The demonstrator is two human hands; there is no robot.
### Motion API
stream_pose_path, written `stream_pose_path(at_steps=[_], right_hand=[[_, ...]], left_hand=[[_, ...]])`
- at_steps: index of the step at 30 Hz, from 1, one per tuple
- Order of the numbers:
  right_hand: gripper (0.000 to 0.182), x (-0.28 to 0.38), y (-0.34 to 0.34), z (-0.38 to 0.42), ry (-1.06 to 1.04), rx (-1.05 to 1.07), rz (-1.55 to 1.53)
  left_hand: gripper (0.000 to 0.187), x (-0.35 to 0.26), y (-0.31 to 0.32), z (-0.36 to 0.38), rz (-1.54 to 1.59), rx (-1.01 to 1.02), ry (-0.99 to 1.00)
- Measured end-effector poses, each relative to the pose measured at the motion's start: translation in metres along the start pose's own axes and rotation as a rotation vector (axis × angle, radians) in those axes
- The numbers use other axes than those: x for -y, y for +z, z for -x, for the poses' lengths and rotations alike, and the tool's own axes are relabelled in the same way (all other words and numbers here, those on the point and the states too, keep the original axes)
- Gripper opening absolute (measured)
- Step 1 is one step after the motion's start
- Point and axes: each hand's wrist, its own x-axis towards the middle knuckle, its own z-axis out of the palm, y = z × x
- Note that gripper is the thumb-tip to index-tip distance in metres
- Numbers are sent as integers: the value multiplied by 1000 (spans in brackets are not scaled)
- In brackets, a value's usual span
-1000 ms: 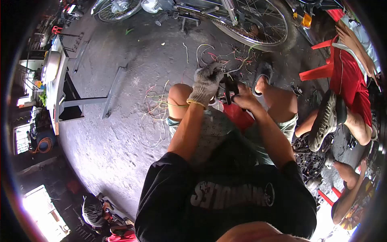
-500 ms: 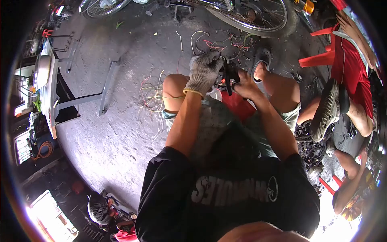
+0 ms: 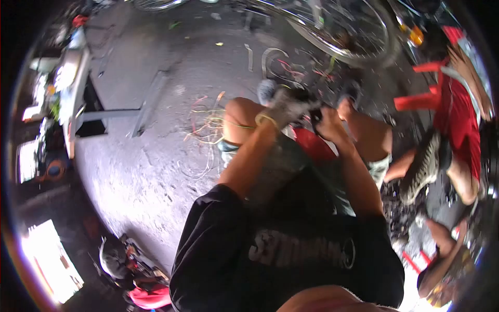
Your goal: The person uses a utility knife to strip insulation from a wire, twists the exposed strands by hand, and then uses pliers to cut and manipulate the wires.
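Note:
My left hand point(image 3: 291, 107), in a pale knit work glove with a yellow cuff, is above the gap between my knees. Motion smears its fingers, which look closed; what they hold cannot be made out. Close beside it on the right, my bare right hand point(image 3: 328, 125) is wrapped round a dark tool point(image 3: 315, 113), whose kind is too blurred to tell. Below the hands, a red surface point(image 3: 313, 145) shows between my legs. Loose thin wires point(image 3: 210, 126) lie on the floor by my left knee, and more coloured wires point(image 3: 296, 72) are scattered beyond my hands.
A bicycle wheel point(image 3: 358, 36) is at the top. To the left stands a table-like frame with a metal leg point(image 3: 148, 101). On the right, a person in red shorts point(image 3: 460, 125) sits close, shoe point(image 3: 423, 166) near my leg. Another person point(image 3: 447, 260) is lower right.
The whole view has shifted and blurred, with the floor and bicycle now lower and further right. My gloved left hand has come closer to my right hand. The right hand still grips the dark tool.

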Motion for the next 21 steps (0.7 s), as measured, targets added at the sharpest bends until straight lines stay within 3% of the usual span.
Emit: stream_pose_path(at_steps=[1,2,3,5,6,7,9,10,12,13,15,17,19,21], right_hand=[[34,-1,-1,-3,62,87,45],[31,3,-2,-3,-40,-18,-13],[31,12,-10,-3,-8,15,-2],[29,4,-8,-7,-126,0,28],[31,-15,1,-8,-112,15,158],[39,4,-4,-11,43,15,-22],[37,69,-43,-11,418,163,-349],[37,60,-39,-10,406,164,-344],[28,21,-20,-2,333,264,-806],[28,6,-9,-2,315,272,-802],[20,-16,8,-1,397,548,-1050],[18,10,-1,0,444,547,-1015],[21,33,-5,-1,449,449,-811],[25,17,12,-2,365,414,-870]], left_hand=[[25,-20,-2,1,-160,61,-131],[27,13,13,-1,-595,-150,242],[36,-13,-5,4,-286,41,-51],[27,-6,3,5,-558,-234,113],[23,-10,-1,9,-723,-208,205],[23,-11,-5,10,-749,-242,184],[26,-12,-8,9,-717,-265,112],[22,-17,-15,15,-662,-319,171],[21,-13,-18,18,-630,-311,168],[21,-10,-23,19,-603,-304,162],[20,-10,-18,19,-597,-288,90],[21,-12,-14,18,-589,-270,22],[22,-15,-13,18,-660,-280,133],[22,-19,-14,20,-711,-317,158]])
